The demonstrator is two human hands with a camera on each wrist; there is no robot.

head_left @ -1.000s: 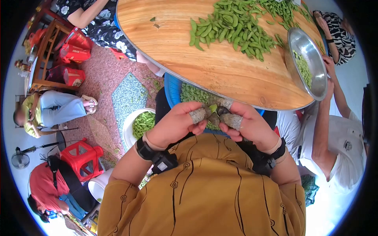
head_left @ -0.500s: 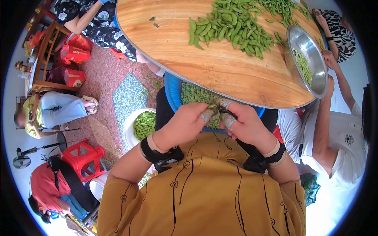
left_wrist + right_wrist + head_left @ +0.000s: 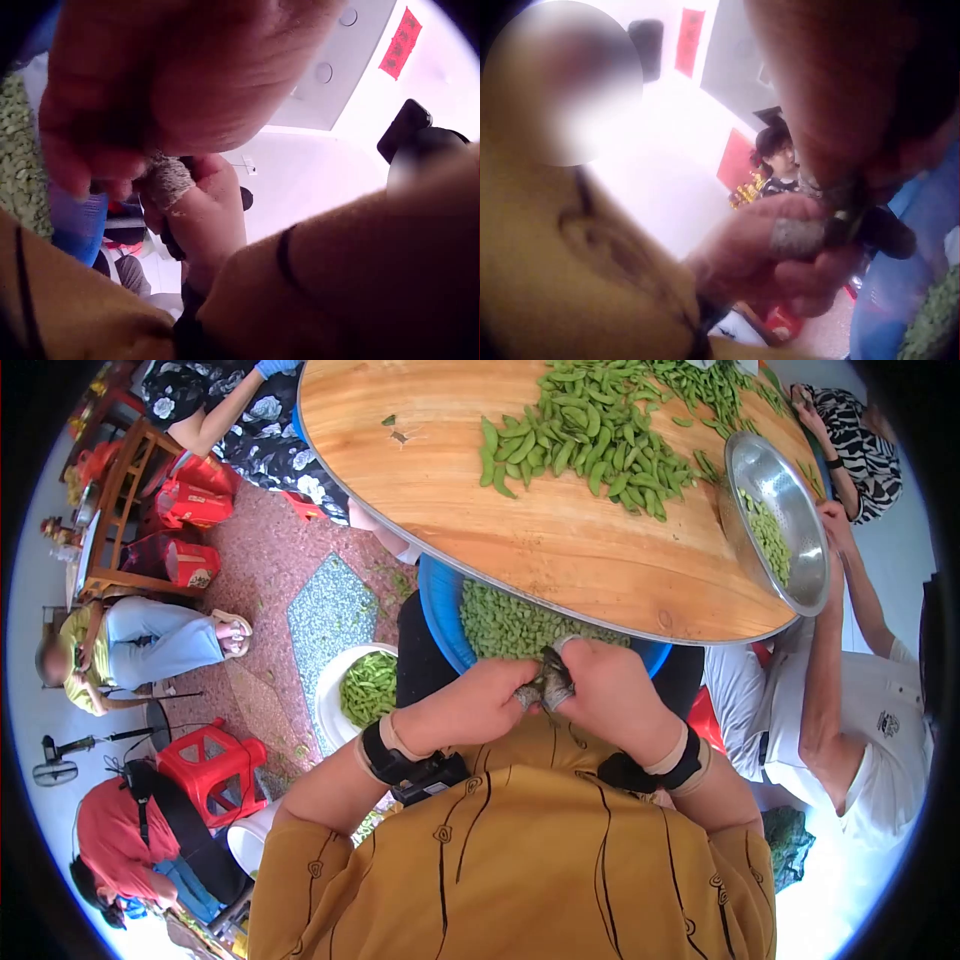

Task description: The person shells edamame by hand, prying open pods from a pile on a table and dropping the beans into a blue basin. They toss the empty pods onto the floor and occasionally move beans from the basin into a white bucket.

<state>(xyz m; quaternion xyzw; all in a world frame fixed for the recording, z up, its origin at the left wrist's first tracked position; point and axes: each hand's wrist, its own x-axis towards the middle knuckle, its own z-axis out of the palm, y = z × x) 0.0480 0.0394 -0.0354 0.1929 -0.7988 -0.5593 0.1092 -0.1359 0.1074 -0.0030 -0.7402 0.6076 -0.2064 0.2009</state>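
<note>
Where the left hand and the right hand come together at the near side of a round blue plastic basin, their curled fingertips, some covered in rough grey wrapping, appear to pinch between them a small green pod. Most of it is hidden behind the fingers and blurred, so which way its long axis runs I cannot tell. Straight ahead of both hands lies a heap of pale green shelled beans in that basin; the right hand reaches slightly farther forward and seems the nearer to it, its thumb side against the heap's near edge as the head view shows it. Over the basin's far side juts a brown wooden tabletop, with whole green pods piled farther off, well apart from the hands, and a round steel bowl near its right edge. Off to the left, nearer the left hand, stands a white plastic bucket holding unshelled pods
</note>
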